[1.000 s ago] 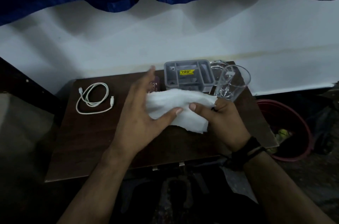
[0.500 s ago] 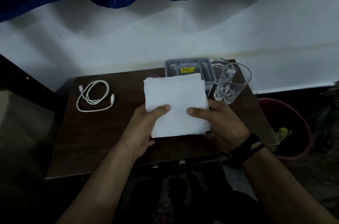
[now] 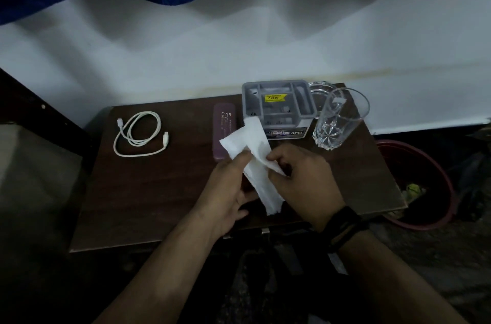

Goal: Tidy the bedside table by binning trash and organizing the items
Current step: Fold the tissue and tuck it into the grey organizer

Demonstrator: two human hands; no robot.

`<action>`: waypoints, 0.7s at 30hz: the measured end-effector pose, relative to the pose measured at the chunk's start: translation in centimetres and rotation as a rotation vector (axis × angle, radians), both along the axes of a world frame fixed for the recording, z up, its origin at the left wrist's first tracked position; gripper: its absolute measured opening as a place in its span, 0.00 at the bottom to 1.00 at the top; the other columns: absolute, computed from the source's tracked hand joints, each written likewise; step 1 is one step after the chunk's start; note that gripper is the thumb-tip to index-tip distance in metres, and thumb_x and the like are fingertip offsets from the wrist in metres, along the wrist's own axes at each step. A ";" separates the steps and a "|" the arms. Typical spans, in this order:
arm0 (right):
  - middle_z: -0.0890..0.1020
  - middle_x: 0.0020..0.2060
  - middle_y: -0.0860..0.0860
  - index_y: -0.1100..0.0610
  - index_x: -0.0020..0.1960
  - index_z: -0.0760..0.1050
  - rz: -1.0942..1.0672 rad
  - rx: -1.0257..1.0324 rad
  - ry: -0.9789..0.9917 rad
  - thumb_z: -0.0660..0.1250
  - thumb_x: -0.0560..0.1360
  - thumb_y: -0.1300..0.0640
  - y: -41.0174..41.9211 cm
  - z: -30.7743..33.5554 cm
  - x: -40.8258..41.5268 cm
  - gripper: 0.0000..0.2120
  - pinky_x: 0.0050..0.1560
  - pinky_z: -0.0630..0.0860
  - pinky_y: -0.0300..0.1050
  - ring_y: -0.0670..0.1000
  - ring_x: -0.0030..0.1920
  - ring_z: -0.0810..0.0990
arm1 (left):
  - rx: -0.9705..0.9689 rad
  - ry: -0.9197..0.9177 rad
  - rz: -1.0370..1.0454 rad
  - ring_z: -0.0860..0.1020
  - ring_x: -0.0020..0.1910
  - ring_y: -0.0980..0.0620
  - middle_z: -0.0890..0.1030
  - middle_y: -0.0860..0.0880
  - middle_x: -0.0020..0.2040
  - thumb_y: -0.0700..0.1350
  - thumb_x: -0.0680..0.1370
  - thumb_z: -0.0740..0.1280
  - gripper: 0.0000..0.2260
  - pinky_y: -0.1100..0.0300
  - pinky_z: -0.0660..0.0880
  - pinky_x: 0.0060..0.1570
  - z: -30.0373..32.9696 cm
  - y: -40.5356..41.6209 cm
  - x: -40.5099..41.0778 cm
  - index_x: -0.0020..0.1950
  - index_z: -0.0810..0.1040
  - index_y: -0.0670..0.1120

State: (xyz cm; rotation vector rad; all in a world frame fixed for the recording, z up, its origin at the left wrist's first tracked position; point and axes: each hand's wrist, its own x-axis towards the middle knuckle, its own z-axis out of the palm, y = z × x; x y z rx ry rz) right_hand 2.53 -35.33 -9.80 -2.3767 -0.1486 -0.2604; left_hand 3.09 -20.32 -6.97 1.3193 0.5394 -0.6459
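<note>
While both hands' fingers pinch soft white tissue (image 3: 256, 153), folded into narrow strip w/ creases.

Organizer (image 3: 277, 100), glass (image 3: 335, 122) block rear-right.

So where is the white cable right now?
The white cable lies coiled on the table's left part, left of the purple case, away from both hands.
</note>
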 end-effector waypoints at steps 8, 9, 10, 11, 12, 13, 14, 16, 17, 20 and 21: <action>0.79 0.39 0.47 0.51 0.48 0.84 0.108 -0.121 -0.049 0.63 0.66 0.49 0.9 0.3 -0.3 0.15 0.43 0.74 0.51 0.54 0.37 0.81 | -0.018 0.118 0.100 0.83 0.53 0.47 0.86 0.50 0.54 0.69 0.77 0.58 0.24 0.52 0.70 0.46 0.0 0.0 0.4 0.59 0.81 0.54; 0.79 0.39 0.47 0.50 0.48 0.84 0.112 -0.125 -0.053 0.64 0.66 0.48 0.9 0.2 -0.2 0.15 0.43 0.74 0.52 0.54 0.38 0.82 | -0.056 0.117 0.104 0.83 0.52 0.46 0.86 0.49 0.53 0.71 0.75 0.57 0.27 0.53 0.71 0.43 0.1 0.2 0.5 0.59 0.81 0.54; 0.79 0.39 0.46 0.50 0.49 0.84 0.115 -0.133 -0.053 0.66 0.67 0.46 1.0 0.1 -0.3 0.15 0.44 0.75 0.53 0.54 0.39 0.82 | -0.088 0.107 0.094 0.83 0.53 0.46 0.86 0.49 0.54 0.73 0.73 0.56 0.30 0.53 0.72 0.44 0.2 0.2 0.5 0.60 0.81 0.55; 0.80 0.39 0.46 0.49 0.50 0.84 0.119 -0.146 -0.046 0.67 0.68 0.43 1.1 0.1 -0.3 0.16 0.45 0.76 0.54 0.54 0.40 0.82 | -0.103 0.088 0.071 0.83 0.54 0.46 0.87 0.50 0.54 0.76 0.71 0.56 0.33 0.51 0.73 0.49 0.2 0.3 0.6 0.61 0.81 0.55; 0.80 0.39 0.46 0.48 0.52 0.84 0.122 -0.161 -0.028 0.67 0.69 0.39 1.2 0.2 -0.5 0.18 0.47 0.75 0.54 0.53 0.42 0.82 | -0.104 0.063 0.039 0.84 0.54 0.47 0.87 0.51 0.53 0.78 0.68 0.57 0.35 0.50 0.74 0.54 0.3 0.3 0.5 0.61 0.82 0.56; 0.81 0.40 0.46 0.47 0.53 0.84 0.129 -0.170 -0.007 0.66 0.69 0.35 1.2 0.2 -0.6 0.21 0.48 0.74 0.54 0.53 0.44 0.82 | -0.100 0.040 0.010 0.84 0.53 0.48 0.87 0.51 0.52 0.78 0.65 0.59 0.36 0.49 0.75 0.54 0.4 0.2 0.4 0.60 0.82 0.56; 0.81 0.40 0.45 0.47 0.54 0.83 0.138 -0.173 0.006 0.66 0.69 0.32 1.3 0.4 -0.7 0.23 0.48 0.74 0.53 0.52 0.45 0.82 | -0.082 0.013 -0.009 0.85 0.51 0.49 0.87 0.51 0.52 0.76 0.65 0.62 0.33 0.50 0.77 0.51 0.3 0.2 0.3 0.59 0.82 0.55; 0.81 0.39 0.44 0.47 0.53 0.83 0.155 -0.127 -0.007 0.66 0.70 0.32 1.3 0.7 -0.9 0.23 0.47 0.72 0.52 0.50 0.44 0.81 | -0.019 -0.067 0.000 0.86 0.48 0.49 0.87 0.48 0.52 0.64 0.72 0.70 0.21 0.50 0.80 0.47 -0.1 0.2 0.4 0.57 0.83 0.52; 0.80 0.39 0.44 0.49 0.51 0.83 0.153 -0.065 -0.034 0.67 0.71 0.35 1.1 0.8 -0.8 0.20 0.47 0.73 0.51 0.49 0.43 0.80 | 0.010 -0.092 0.017 0.86 0.49 0.47 0.87 0.47 0.52 0.57 0.75 0.71 0.14 0.47 0.80 0.50 -0.3 0.2 0.5 0.56 0.83 0.51; 0.82 0.41 0.48 0.54 0.48 0.81 0.018 0.246 -0.053 0.72 0.74 0.46 0.3 0.9 0.0 0.11 0.46 0.77 0.48 0.47 0.43 0.81 | -0.007 -0.119 0.078 0.86 0.47 0.46 0.87 0.46 0.50 0.46 0.79 0.69 0.06 0.47 0.81 0.48 -0.4 0.5 0.7 0.54 0.83 0.48; 0.83 0.43 0.49 0.54 0.50 0.81 -0.056 0.379 0.034 0.74 0.74 0.48 -0.1 0.6 0.3 0.10 0.48 0.79 0.48 0.47 0.44 0.82 | -0.045 -0.134 0.085 0.86 0.47 0.46 0.87 0.46 0.50 0.44 0.79 0.69 0.06 0.47 0.82 0.46 -0.4 0.6 0.8 0.54 0.83 0.47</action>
